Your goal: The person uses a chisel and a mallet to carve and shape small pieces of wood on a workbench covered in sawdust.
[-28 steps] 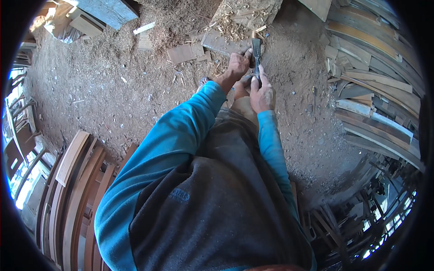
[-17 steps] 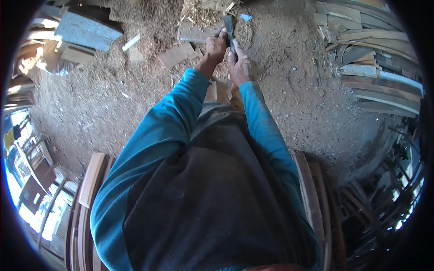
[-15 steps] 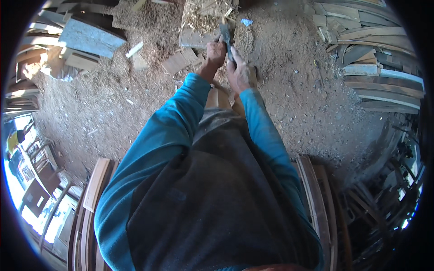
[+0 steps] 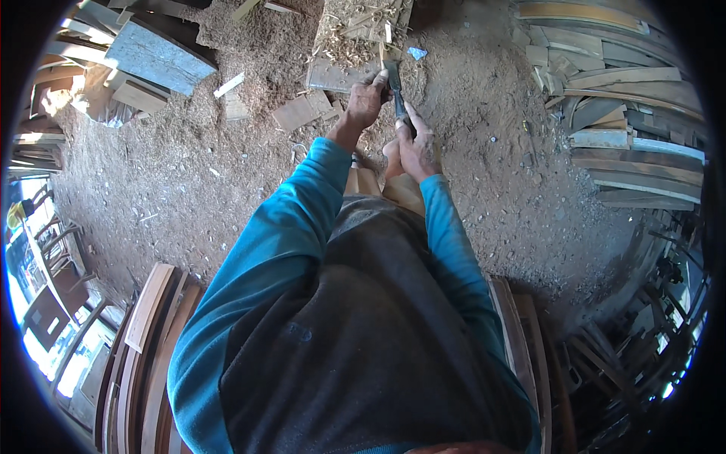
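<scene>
A dark metal chisel [image 4: 395,85] with a broad blade points away from me over a wooden block. My right hand [image 4: 417,145] is closed around its rear end, where the handle is mostly hidden. My left hand [image 4: 367,103] is closed with its fingertips against the blade's left side. A thin pale strip of wood [image 4: 383,56] stands just beyond the left fingertips; whether the fingers touch it is unclear. Curled shavings and chips lie on the wooden block [image 4: 333,74]. Part of a bare foot [image 4: 392,157] shows beside the right wrist.
Flat wood offcuts [image 4: 301,112] lie on the shaving-strewn ground left of my hands. A grey board [image 4: 159,59] leans among scraps at far left. Curved planks [image 4: 643,159] are stacked at right, and long boards [image 4: 155,310] flank me. A small blue scrap [image 4: 417,53] lies beyond the chisel.
My right hand and the chisel have drawn slightly back toward me, and the left hand sits a little lower in view. The whole view has shifted slightly.
</scene>
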